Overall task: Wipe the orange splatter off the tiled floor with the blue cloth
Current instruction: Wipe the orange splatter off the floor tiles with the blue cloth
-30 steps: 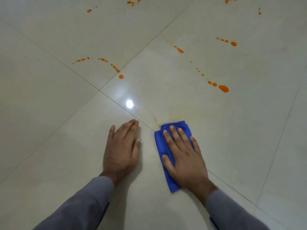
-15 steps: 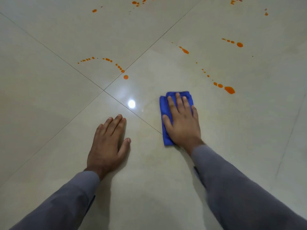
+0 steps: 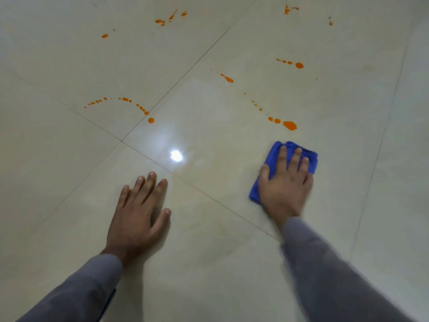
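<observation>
Right hand (image 3: pixel 284 182) presses flat, fingers straight, on the soft, light blue cloth (image 3: pixel 274 156) at right of centre, just below the largest orange splatter (image 3: pixel 289 125); left hand (image 3: pixel 139 212) lies open on the glossy, probably slippery tiled floor (image 3: pixel 69 170).

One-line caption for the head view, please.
Right hand presses blue cloth just short of orange splatter; left hand flat on floor.
</observation>
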